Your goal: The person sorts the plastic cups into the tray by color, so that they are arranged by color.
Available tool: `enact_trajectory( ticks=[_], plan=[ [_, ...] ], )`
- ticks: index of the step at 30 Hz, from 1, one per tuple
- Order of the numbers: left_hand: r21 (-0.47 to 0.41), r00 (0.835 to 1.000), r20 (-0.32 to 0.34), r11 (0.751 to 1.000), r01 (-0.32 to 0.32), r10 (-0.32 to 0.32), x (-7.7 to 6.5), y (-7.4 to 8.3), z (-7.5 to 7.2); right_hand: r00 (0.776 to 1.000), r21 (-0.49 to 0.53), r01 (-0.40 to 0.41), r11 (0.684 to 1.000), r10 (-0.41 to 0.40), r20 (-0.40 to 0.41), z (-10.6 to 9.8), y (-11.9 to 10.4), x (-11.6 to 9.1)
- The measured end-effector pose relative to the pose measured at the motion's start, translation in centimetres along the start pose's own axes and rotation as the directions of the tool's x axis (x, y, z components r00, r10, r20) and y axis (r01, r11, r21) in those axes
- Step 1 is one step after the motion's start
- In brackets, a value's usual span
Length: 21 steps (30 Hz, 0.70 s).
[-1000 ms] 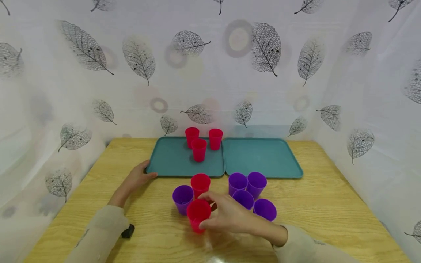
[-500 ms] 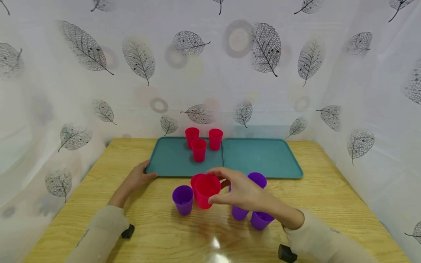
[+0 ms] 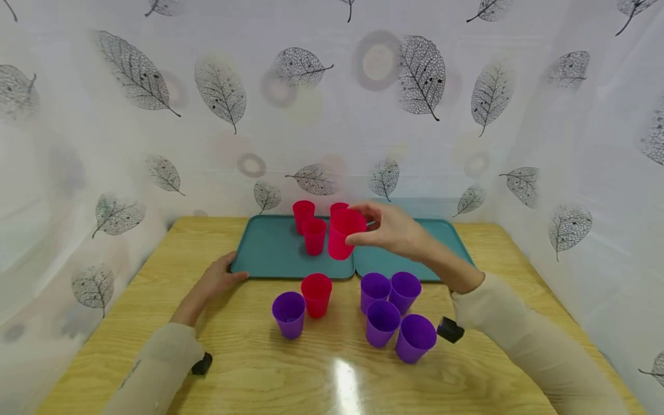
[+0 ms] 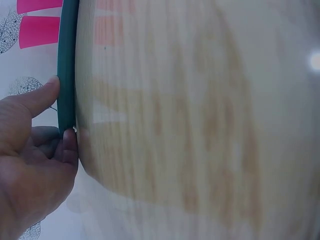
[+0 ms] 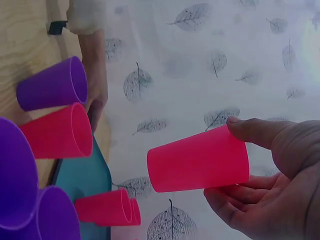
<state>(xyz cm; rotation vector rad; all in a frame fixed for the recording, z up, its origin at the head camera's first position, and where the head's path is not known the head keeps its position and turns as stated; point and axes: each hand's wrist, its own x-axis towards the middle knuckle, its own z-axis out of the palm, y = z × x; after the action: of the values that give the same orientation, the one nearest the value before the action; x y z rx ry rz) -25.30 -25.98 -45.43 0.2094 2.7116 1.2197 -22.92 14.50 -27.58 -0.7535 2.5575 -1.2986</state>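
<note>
My right hand [image 3: 389, 230] pinches a red plastic cup [image 3: 342, 236] near its rim, thumb on one side and fingers on the other. In the head view the cup overlaps the right end of the left green tray [image 3: 270, 259]. The right wrist view shows this red cup [image 5: 200, 160] raised, its base pointing away from the palm. My left hand [image 3: 215, 282] grips the left tray's near left corner; in the left wrist view its thumb and fingers close on the tray's edge [image 4: 67, 75]. Red cups [image 3: 314, 237] stand upright on that tray, one partly hidden behind the held cup.
A second green tray [image 3: 436, 248] adjoins on the right, partly behind my right arm. Nearer on the wooden table [image 3: 249, 369] stand a red cup [image 3: 316, 295], a purple cup [image 3: 289, 315] beside it, and several purple cups [image 3: 383, 324] clustered to the right. Leaf-patterned curtain [image 3: 332, 115] surrounds the table.
My right hand has lifted the red cup from the front of the table and carried it up, forward and slightly right to the tray. The left hand stays at the tray corner.
</note>
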Motion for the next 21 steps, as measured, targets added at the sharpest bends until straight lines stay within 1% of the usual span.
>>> enact_trajectory(
  ticks=[6, 10, 15, 21],
  plan=[
    [0.001, 1.000, -0.009, 1.000, -0.009, 0.009, -0.1, -0.1, 0.0, 1.000, 0.083, 0.002, 0.997, -0.001, -0.017, -1.8, 2.3, 3.5],
    [0.000, 1.000, -0.010, 1.000, -0.012, 0.012, -0.1, -0.2, 0.1, 0.998, 0.083, -0.046, 0.995, 0.049, -0.026, -2.5, 3.7, 5.4],
    [-0.001, 1.000, -0.010, 1.000, -0.010, 0.010, 0.1, -0.2, 0.2, 0.995, 0.072, -0.088, 0.993, 0.091, -0.040, -2.5, 5.3, 7.3],
    [0.001, 1.000, -0.012, 1.000, -0.003, 0.003, 0.2, -0.1, 0.0, 0.994, 0.111, -0.112, 0.987, 0.113, -0.005, -1.7, 7.6, 9.4]
  ],
)
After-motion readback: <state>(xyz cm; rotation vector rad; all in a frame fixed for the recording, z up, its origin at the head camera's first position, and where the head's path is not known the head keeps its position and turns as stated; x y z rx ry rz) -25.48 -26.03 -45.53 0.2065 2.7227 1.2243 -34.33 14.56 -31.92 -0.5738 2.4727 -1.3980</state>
